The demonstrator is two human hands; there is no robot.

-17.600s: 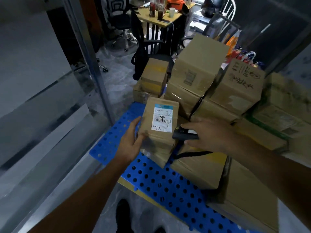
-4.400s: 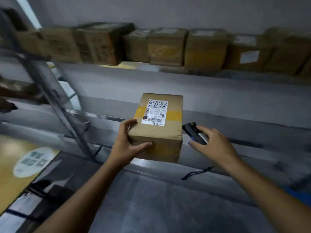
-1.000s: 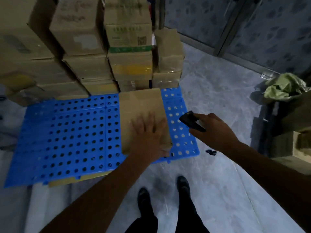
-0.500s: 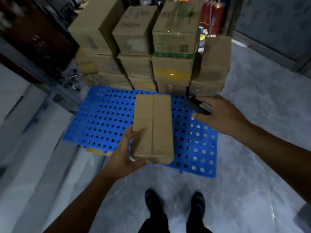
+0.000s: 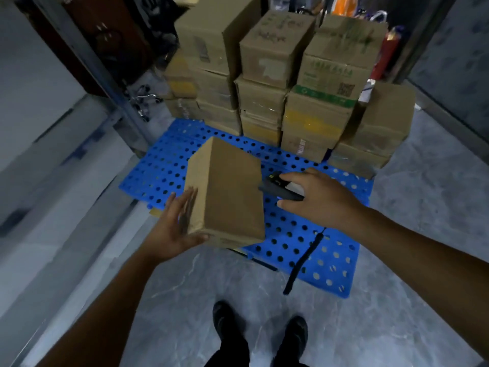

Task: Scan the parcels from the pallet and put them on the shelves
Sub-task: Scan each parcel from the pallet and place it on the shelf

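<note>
Parcel (image 5: 225,192), a plain brown carton, is held tilted above the near part of the blue perforated pallet (image 5: 330,250), between the two hands. The left forearm is stretched forward from the lower left, and the left hand (image 5: 176,226) is laid with its palm against the parcel's left side. Its fingers are kept straight and close together, pointing away from the person, while the thumb is stretched along the parcel's near lower edge. The right arm is reached in from the lower right, with the right hand (image 5: 315,197) turned palm down just to the right of the parcel.

Beyond both hands, stacked cartons (image 5: 264,107) are seen on the far part of the pallet. On one upper carton (image 5: 328,75), beyond the right hand, a green band, a QR code and green printed characters are carried; the characters are too blurred to be read. Dark handwriting is marked on the tops of two cartons, but it cannot be read either.

A black scanner (image 5: 277,188) is gripped by the curled fingers of the right hand, its nose pointed at the parcel's right edge; whether the two touch cannot be told. A black strap (image 5: 304,258) is hung below that hand, across the pallet. Two dark shoes (image 5: 227,321) are seen on the grey floor (image 5: 185,300), nearer than the hands.
</note>
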